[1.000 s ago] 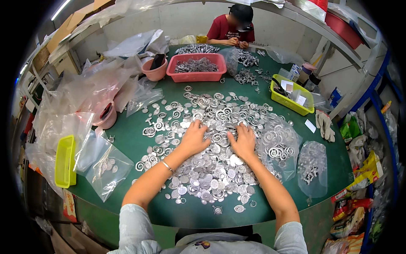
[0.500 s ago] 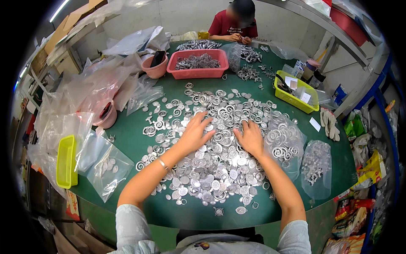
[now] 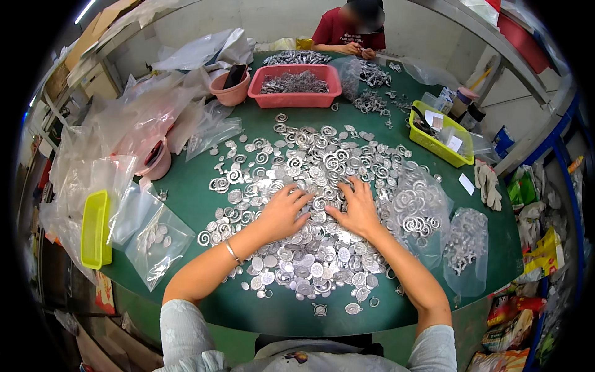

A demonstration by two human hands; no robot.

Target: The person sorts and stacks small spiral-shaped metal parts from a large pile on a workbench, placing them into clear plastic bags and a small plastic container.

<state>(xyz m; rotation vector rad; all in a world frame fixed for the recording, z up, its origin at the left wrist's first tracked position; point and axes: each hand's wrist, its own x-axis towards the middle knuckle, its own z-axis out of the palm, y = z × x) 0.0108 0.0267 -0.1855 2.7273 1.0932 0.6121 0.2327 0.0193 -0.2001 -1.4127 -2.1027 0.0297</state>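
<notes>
Currently pale lettering point(image 3: 353, 39) on a co-worker's red shirt point(image 3: 329, 31); left hand point(image 3: 282, 214) and right hand point(image 3: 359, 212) on silver metal pieces point(image 3: 316, 265) heaped across the green table point(image 3: 248, 318).
Palms down, fingers apart, neither visibly clamped on a piece; elbows bent, thumbs turned inward; counts: two yellow-green trays point(image 3: 95, 229), two round pink bowls point(image 3: 230, 95), one rectangular pink tub point(image 3: 297, 100), one wrist bangle point(image 3: 232, 252); silver pieces too many to count.

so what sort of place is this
Most likely a small workshop dealing in metal parts: a heap of silvery metal pieces is spread over the green table, a pink tray holds more, and a co-worker sits at the far end.
</notes>
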